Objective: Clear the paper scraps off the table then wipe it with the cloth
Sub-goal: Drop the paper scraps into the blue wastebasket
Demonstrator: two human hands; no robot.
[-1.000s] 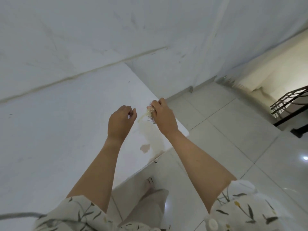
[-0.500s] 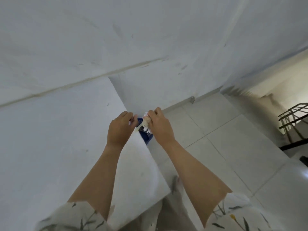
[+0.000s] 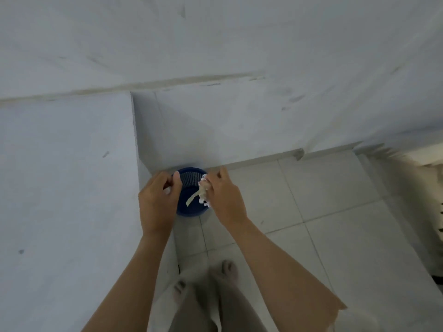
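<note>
Both hands over the blue bin (image 3: 189, 188), which sits on the floor (image 3: 335, 224) against the wall, just beside the table (image 3: 67, 188) corner. Right hand (image 3: 226, 200) grips a wad of scraps (image 3: 203, 191), one strip dangling into the bin. Left hand (image 3: 157, 202) curled, pinching something white; can't tell what.
</note>
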